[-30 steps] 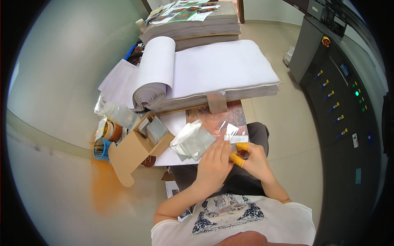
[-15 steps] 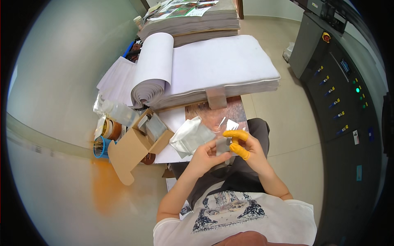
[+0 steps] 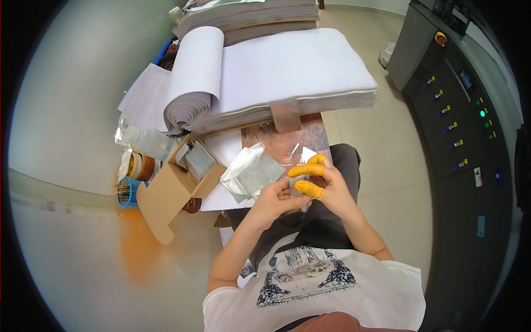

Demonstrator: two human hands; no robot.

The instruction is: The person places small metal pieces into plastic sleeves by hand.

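Observation:
Above my lap, my left hand (image 3: 274, 205) is closed around a small, flat grey piece (image 3: 295, 182), its thumb along the lower edge. My right hand (image 3: 336, 189) comes in from the other side, with yellow rubber covers (image 3: 308, 189) on its thumb and some fingers. Its covered thumb and fingertips are curled at the piece and partly hide it. What the piece is cannot be made out. Just beyond my left hand, a silvery-white pouch (image 3: 243, 166) lies crumpled on the table, with flat greyish sheets (image 3: 263, 172) by it.
An open cardboard box (image 3: 211, 182) holds grey flat packs. Left of it are a clear plastic bottle (image 3: 149, 142), tape rolls (image 3: 145, 167) and a blue holder (image 3: 128, 193). Beyond lie a thick white sheet stack (image 3: 282, 66) and its rolled end (image 3: 193, 72). A dark machine cabinet (image 3: 442, 182) stands right.
The right hand's covered fingertips have moved left, closer over the grey piece. The whole view has shifted slightly, so the table's things appear higher and further left.

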